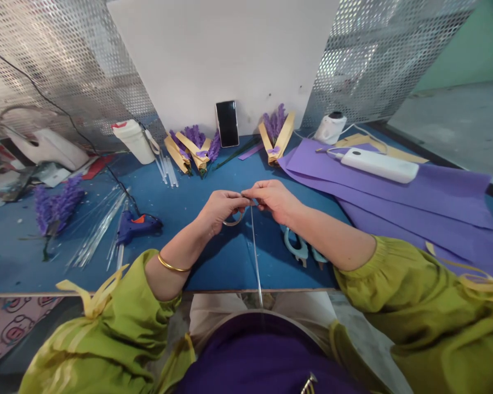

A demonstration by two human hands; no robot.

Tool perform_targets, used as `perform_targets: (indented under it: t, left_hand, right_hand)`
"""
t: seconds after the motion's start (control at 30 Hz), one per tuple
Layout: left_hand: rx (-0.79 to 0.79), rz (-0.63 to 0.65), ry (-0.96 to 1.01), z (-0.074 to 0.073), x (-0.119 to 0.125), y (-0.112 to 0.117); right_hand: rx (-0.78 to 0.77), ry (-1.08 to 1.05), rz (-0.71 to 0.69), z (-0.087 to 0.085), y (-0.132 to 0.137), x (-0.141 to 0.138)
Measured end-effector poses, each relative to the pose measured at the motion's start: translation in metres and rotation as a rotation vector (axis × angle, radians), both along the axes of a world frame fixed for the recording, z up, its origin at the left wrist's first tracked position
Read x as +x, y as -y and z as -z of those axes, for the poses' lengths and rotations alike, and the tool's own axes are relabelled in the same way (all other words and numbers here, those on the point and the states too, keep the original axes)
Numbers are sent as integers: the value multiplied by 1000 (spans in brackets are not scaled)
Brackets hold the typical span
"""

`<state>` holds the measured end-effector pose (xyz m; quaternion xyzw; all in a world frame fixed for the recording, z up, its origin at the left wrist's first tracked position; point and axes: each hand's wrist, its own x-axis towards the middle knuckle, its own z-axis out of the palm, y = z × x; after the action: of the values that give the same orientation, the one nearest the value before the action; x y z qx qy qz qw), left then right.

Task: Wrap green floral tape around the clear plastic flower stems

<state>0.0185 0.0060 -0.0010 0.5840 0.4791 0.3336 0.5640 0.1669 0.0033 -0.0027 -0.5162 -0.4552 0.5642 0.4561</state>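
My left hand [229,205] and my right hand [273,198] meet above the middle of the blue table, fingertips pinched close together. Between them they hold the upper end of a thin, shiny strip [254,246], which hangs down past the table's front edge towards my lap. A pale round loop [233,221] shows under my left fingers; whether it belongs to the strip or is a separate ring, I cannot tell. Light blue scissors [296,244] lie beneath my right forearm, partly covered by it.
Left are a blue glue gun [137,227], several clear strips [101,235] and a purple flower sprig [57,205]. Behind stand a white cup [135,142], wrapped purple bouquets [197,146] and a phone [227,123]. Purple sheets [394,202] under a white device [380,164] cover the right side.
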Motion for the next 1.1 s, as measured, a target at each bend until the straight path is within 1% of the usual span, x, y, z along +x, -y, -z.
perform_targets:
  t: [0.2,0.37,0.47,0.67,0.87,1.1]
  left_hand:
    - [-33,-43,70,0,0,-1]
    - [-37,-105,76,-1,0,-1]
    - [-25,-126,66,-2,0,0]
    - [15,-111,23,0,0,0]
    - [-21,-103,115,0,1,0]
    - [-124,-63,221,2,0,-3]
  right_hand:
    - [-6,-72,-54,-1,-2,5]
    - [-46,-105,-73,-5,-5,9]
    - [-53,-90,-67,-6,-5,10]
    - [47,25,-70,-5,-4,9]
    - [-37,-58,-48,-7,-5,9]
    - [-67,-128,-15,-10,-3,8]
